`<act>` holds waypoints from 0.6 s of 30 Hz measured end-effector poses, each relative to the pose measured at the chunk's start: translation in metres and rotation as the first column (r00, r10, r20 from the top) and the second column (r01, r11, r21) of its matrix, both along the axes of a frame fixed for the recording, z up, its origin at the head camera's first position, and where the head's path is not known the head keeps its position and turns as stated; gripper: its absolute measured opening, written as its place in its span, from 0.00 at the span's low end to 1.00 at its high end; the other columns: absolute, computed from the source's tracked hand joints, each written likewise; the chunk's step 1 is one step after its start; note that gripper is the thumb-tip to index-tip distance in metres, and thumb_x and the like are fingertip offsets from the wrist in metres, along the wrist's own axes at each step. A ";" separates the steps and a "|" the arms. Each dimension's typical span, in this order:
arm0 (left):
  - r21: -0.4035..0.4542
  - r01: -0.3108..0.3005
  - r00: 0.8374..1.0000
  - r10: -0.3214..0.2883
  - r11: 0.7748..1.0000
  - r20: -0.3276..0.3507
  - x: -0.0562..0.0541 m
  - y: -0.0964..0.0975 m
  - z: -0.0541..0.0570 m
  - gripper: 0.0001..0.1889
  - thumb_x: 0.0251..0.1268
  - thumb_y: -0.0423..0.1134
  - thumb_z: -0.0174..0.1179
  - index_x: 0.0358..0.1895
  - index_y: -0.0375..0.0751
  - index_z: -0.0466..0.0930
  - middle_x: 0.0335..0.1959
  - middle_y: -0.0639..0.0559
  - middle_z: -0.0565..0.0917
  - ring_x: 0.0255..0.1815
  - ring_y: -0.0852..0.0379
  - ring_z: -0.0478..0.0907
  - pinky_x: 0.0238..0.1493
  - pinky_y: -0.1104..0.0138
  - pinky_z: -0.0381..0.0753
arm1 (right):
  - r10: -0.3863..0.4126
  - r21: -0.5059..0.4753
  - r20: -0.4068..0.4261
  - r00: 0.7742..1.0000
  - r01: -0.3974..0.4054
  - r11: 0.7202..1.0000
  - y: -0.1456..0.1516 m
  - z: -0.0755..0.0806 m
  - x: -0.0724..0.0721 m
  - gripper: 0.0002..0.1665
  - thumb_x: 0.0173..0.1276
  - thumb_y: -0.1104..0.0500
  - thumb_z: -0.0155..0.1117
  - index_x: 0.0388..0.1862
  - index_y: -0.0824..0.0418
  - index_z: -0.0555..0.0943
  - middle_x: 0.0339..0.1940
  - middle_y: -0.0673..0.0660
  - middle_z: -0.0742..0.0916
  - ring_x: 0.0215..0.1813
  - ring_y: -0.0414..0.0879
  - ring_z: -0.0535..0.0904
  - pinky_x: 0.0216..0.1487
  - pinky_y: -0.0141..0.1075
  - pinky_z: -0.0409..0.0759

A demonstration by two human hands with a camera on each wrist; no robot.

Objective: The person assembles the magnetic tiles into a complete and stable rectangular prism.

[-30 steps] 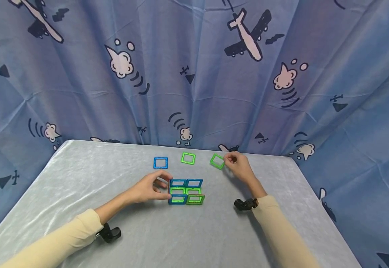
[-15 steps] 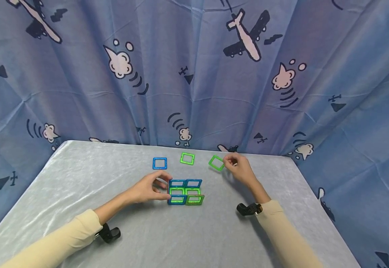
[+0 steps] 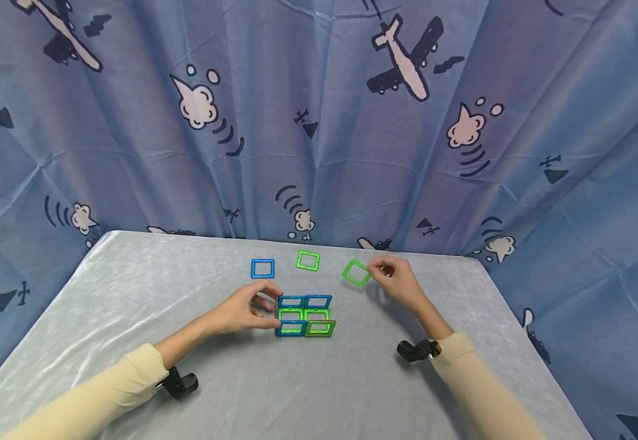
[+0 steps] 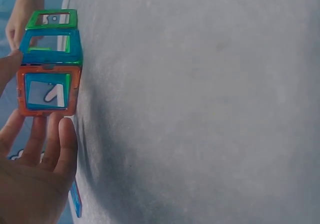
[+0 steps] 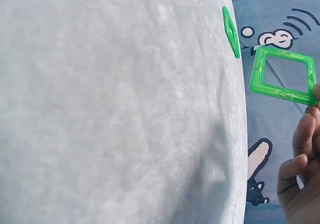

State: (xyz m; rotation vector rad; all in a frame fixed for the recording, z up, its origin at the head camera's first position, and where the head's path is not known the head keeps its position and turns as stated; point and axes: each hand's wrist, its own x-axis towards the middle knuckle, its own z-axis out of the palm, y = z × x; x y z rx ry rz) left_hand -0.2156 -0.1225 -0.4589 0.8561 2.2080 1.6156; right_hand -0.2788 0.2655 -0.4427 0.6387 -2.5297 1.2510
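A small structure of square magnetic tiles (image 3: 320,329) stands mid-table, with green tiles at its base, blue and green walls front and back, and an orange-red tile (image 4: 48,112) on its left end. My left hand (image 3: 242,308) holds this end, thumb at the near corner and fingers at the far one. To the right, beyond the structure, my right hand (image 3: 398,281) pinches a green square magnetic tile (image 3: 344,274) by one corner. The right wrist view shows this tile (image 5: 280,92) raised and seen almost face-on.
On the white-covered table (image 3: 209,391), a loose blue square tile (image 3: 263,278) and a loose green square tile (image 3: 308,269) lie behind the structure. A blue curtain with printed planes (image 3: 264,153) hangs along the table's back edge.
My right hand has drawn slightly back toward me with the green tile, and its forearm has swung a little to the right. The left hand keeps its place at the structure.
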 end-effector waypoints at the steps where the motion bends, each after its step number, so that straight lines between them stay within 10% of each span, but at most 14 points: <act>1: 0.001 0.001 1.000 -0.001 1.000 0.001 0.000 0.000 0.000 0.28 0.62 0.34 0.73 0.62 0.31 0.73 0.60 0.37 0.76 0.55 0.42 0.79 0.48 0.60 0.83 | 0.007 -0.004 0.002 1.000 -0.007 1.000 0.000 0.000 0.001 0.03 0.70 0.72 0.66 0.39 0.71 0.85 0.30 0.59 0.84 0.30 0.49 0.76 0.29 0.32 0.74; 18: -0.001 0.007 1.000 -0.007 1.000 -0.013 0.001 0.000 -0.001 0.28 0.62 0.35 0.74 0.63 0.32 0.73 0.60 0.38 0.76 0.54 0.43 0.80 0.48 0.58 0.84 | 0.062 0.061 -0.035 0.997 -0.059 0.996 -0.002 0.004 0.016 0.02 0.70 0.69 0.68 0.39 0.66 0.86 0.31 0.52 0.84 0.31 0.44 0.77 0.32 0.34 0.77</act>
